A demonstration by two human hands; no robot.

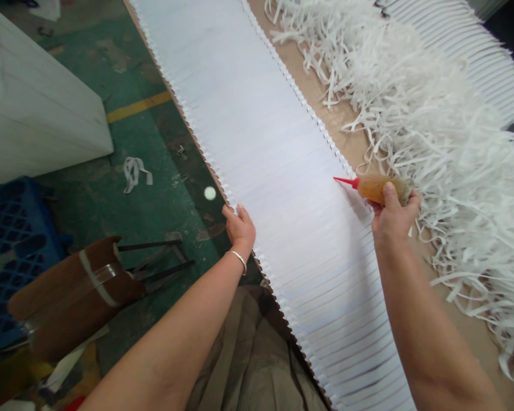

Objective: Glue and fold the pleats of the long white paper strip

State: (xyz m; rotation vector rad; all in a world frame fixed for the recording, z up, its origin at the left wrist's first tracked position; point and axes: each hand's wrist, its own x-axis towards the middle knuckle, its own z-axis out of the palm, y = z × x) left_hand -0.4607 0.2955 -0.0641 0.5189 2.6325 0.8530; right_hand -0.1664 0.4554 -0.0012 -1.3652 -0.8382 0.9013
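In my right hand (392, 220) is a squeeze bottle (374, 189) of amber liquid, its thin red nozzle pointing left over the white strips (282, 142). These strips lie side by side across the table in a long overlapping band with jagged ends. At the band's near left edge, my left hand (241, 228) is closed, its fingertips curled at the table edge and its thumb up. What those fingers hold, if anything, is hidden. A bracelet (239, 261) circles the left wrist. Whether the nozzle tip touches the strips cannot be told.
A tangled heap of white strips (466, 160) covers the table's right side, beyond a brown strip of tabletop (321, 97). On the green floor (149, 154) to the left stand a brown-seated chair (77, 297), a blue plastic crate (17, 245) and a large white block (38, 103).
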